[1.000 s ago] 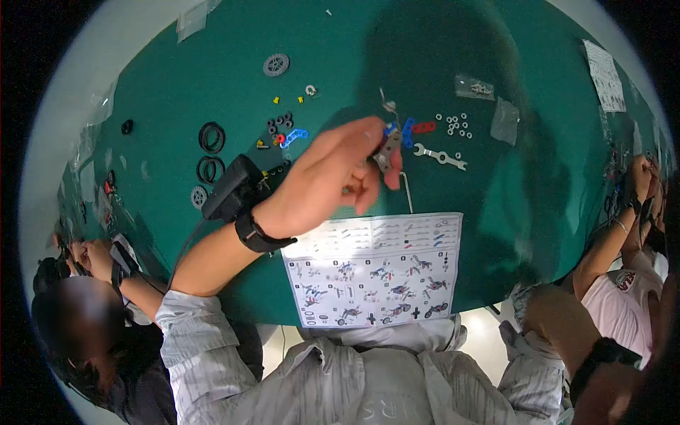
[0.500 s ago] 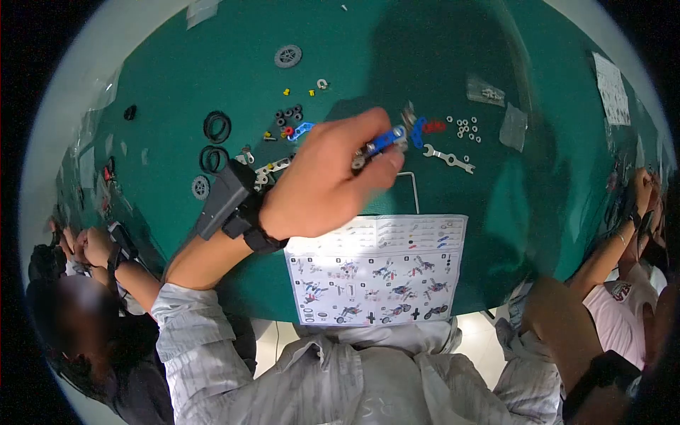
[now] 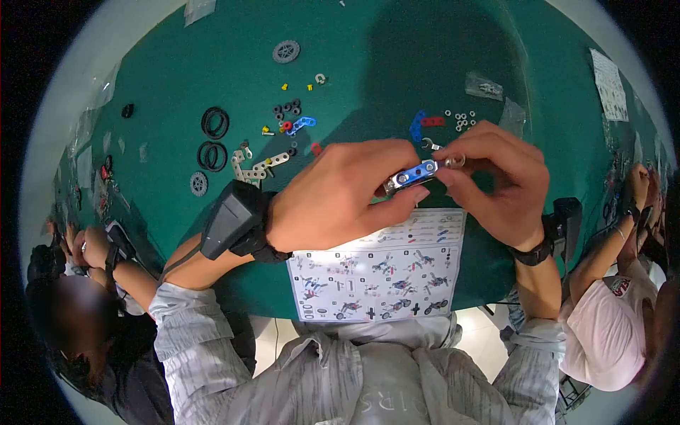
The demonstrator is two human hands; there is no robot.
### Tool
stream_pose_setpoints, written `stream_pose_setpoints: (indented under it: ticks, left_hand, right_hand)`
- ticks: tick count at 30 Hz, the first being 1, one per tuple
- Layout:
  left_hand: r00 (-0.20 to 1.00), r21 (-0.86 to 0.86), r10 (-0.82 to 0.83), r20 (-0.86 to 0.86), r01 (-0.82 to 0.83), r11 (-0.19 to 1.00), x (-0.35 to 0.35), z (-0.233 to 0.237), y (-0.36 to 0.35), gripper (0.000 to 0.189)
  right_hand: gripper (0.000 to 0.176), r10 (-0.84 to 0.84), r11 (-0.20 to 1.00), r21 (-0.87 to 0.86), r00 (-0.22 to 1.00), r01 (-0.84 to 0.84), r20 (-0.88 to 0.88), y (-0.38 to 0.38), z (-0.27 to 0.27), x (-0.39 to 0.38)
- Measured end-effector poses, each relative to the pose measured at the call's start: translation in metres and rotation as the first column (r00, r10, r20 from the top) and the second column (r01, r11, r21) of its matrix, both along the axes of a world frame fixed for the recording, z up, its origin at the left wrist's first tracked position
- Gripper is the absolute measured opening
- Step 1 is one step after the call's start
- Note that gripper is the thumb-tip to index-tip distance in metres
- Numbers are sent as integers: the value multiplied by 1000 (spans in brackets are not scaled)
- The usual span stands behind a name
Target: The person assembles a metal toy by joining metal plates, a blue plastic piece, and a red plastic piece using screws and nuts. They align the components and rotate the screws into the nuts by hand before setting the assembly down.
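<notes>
My left hand [image 3: 340, 195] is closed around a small blue and silver model assembly [image 3: 418, 172] made of strips and bolts, above the instruction sheet's top edge. My right hand [image 3: 506, 180] pinches at the assembly's right end. A small shiny piece [image 3: 456, 161] shows at its fingertips, too small to name. One jaw of a metal wrench [image 3: 431, 144] peeks out behind the right fingers; its remainder is hidden. Just beyond lie a blue plate [image 3: 417, 126] and a red strip [image 3: 433, 121]. The printed instruction sheet [image 3: 375, 287] lies below both hands.
Black tyres [image 3: 214, 122], grey wheels [image 3: 286, 52], silver strips [image 3: 265, 170] and a blue bracket [image 3: 303, 125] lie to the left. White nuts [image 3: 464, 120] and a small bag [image 3: 484, 86] lie at the back right. Other people's hands [image 3: 92, 248] work at the sides.
My right hand has come up from the lower right to meet the assembly. My left hand has moved slightly right and down with it. The hex key is now hidden.
</notes>
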State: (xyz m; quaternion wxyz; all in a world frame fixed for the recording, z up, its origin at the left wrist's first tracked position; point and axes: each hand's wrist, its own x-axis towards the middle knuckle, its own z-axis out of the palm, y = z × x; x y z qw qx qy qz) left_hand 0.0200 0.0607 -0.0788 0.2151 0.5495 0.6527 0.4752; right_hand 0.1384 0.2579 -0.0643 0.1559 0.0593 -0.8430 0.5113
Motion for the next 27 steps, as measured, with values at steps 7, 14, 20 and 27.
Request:
stream_pose_setpoints:
  ticks: [7,14,20,27]
  left_hand:
    - [991,-93,125,38,-121,988,3,8,-3,25]
    - [981,-112,160,108,-148,983,9,10,-3,25]
    - [994,-57,79,81,-75,996,6,3,-5,27]
    - [979,22,106,174,-111,994,12,-3,1,20]
  right_hand:
    - [14,-29,959,-277,992,63,126,-3,-7,8]
    - [15,-28,933,-353,990,74,136,-7,-8,8]
    - [18,7,790,-592,964,157,265,-22,-7,12]
    - [17,37,733,-650,944,198,329,-24,-3,12]
